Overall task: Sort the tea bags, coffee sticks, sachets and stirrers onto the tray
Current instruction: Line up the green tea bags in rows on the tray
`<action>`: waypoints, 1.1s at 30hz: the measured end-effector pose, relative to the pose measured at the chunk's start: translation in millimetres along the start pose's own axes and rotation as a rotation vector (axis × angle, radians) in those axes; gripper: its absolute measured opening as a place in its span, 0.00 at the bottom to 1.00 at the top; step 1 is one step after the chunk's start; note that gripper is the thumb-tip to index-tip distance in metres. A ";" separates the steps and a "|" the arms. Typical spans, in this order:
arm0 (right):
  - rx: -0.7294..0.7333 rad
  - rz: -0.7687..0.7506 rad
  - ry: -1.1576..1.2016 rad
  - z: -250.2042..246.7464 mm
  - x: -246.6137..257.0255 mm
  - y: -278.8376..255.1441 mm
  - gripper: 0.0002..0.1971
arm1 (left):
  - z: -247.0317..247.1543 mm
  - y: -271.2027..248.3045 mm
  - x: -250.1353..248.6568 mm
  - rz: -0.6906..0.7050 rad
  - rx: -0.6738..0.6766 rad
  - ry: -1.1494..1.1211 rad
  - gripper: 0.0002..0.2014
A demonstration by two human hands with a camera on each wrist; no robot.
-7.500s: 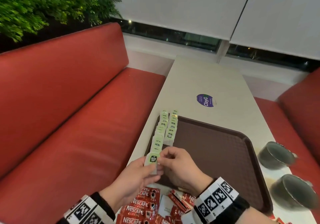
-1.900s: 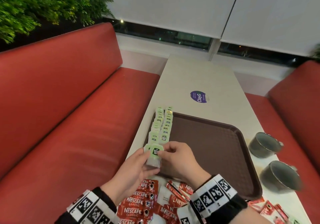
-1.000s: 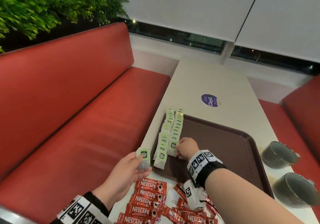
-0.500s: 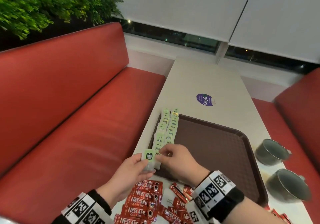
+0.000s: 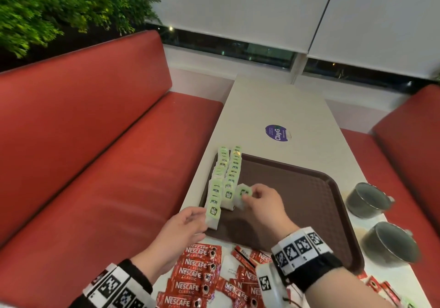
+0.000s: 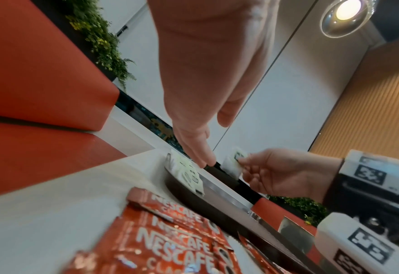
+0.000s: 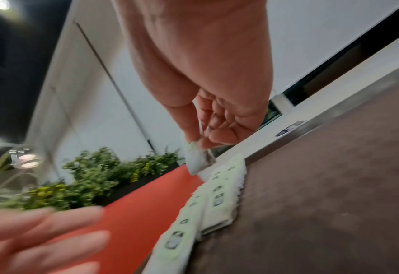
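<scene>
Brown tray (image 5: 297, 188): two rows of green tea bags (image 5: 228, 172) along its left edge. Right hand (image 5: 264, 203) pinches one tea bag (image 5: 243, 194) above the tray beside those rows. Left hand (image 5: 183, 226), fingers relaxed, touches the nearest left-row bag; red coffee sticks (image 5: 195, 276) lie on the bench just before the tray.

"NESCAFE CLASSIC" on coffee sticks (image 5: 192, 272); "ClayG" on table sticker (image 5: 277, 133)

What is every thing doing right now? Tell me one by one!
Right hand: pinches a tea bag above the tray.
Left hand: fingers straight, by the nearest tea bag, holds nothing.
Tea bag rows: two overlapping rows along the tray's left edge.
Tray: flat on the table, mostly bare.
Coffee sticks: piled on the table, off the tray.
Cups: on the table, right of the tray.
</scene>
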State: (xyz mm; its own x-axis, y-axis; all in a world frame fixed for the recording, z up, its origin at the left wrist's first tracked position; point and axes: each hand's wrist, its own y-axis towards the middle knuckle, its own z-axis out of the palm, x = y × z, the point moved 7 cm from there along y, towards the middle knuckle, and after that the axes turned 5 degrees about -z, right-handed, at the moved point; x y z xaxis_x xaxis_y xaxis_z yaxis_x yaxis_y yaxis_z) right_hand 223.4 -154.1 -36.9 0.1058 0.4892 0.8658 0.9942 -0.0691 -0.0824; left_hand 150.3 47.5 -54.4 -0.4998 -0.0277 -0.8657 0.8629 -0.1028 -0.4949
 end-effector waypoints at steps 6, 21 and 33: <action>0.062 0.191 -0.048 3.2 -29.6 23.8 0.10 | -30.3 -5.8 11.0 -0.038 -0.089 -0.049 0.08; 0.203 0.302 -0.253 47.8 -23.6 41.3 0.17 | -63.3 -18.8 32.1 -0.070 -0.164 -0.105 0.07; 0.072 -0.157 -0.132 -47.5 25.3 -60.2 0.05 | -38.1 -10.1 27.0 -0.053 -0.140 -0.105 0.08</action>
State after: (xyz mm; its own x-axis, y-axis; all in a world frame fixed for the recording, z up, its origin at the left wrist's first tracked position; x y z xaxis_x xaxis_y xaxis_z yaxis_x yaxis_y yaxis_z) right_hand 165.4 -178.8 13.4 -0.0533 0.5990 0.7990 0.9970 0.0769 0.0089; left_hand 130.9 85.7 -75.7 -0.5440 -0.1298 -0.8290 0.8333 0.0324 -0.5519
